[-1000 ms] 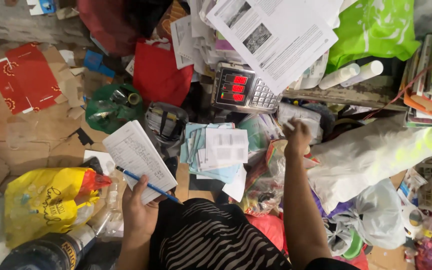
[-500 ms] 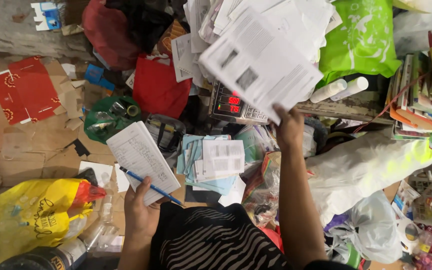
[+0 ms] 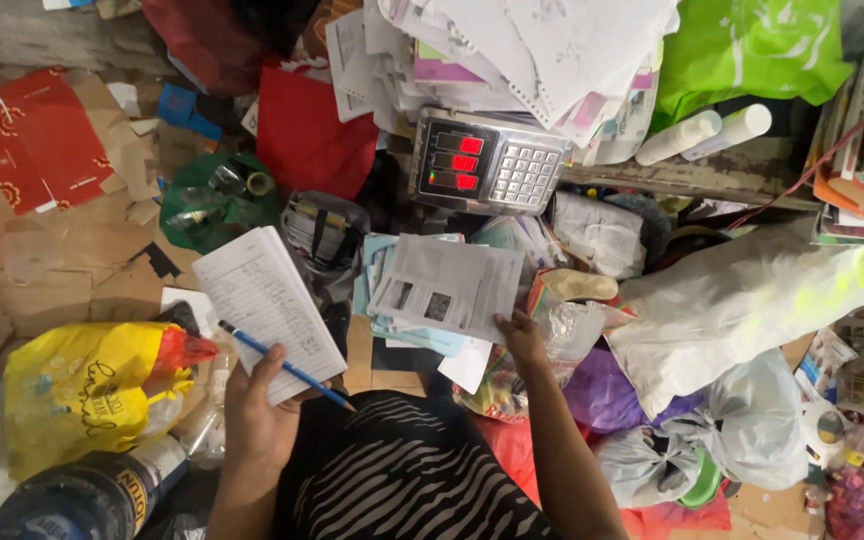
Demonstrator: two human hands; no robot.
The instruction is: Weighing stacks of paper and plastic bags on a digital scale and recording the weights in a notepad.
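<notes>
While the left hand (image 3: 257, 405) grips a lined notebook (image 3: 267, 310) and blue pencil (image 3: 287, 367), the right hand (image 3: 522, 335) pinches printed white sheets (image 3: 449, 287) below the scale (image 3: 487, 163).

Head camera looks steeply down, close above cluttered floor.

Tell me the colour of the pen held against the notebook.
Blue. The pen lies across the lined notebook in the left hand, clearest in the head view.

Notebook (image 3: 270, 310) writing illegible; bottle (image 3: 72, 500) cut off.
</notes>
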